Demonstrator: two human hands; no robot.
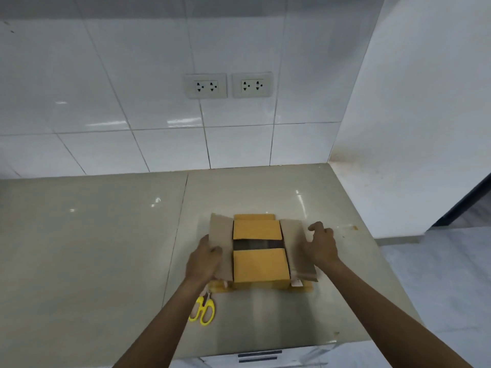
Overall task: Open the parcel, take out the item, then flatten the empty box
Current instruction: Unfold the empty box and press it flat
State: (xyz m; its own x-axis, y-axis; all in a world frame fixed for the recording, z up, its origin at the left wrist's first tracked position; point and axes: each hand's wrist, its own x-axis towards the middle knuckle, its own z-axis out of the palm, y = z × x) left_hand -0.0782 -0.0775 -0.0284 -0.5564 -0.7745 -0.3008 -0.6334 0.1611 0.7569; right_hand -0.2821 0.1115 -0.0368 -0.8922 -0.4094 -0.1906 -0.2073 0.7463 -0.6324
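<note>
Box: a yellow-brown cardboard parcel box stands on the glossy beige tiled counter, near its right end; the two outer flaps are folded outward, the two inner flaps lie nearly shut with a dark gap between them.
Left hand: the left hand grips the left outer flap, thumb on top and fingers behind.
Right hand: the right hand presses on the right outer flap, fingers loosely curled.
Scissors: yellow-handled scissors lie on the counter just beside the box's near left corner, partly under the left forearm.
Wall: two white double sockets sit in the white tiles.
</note>
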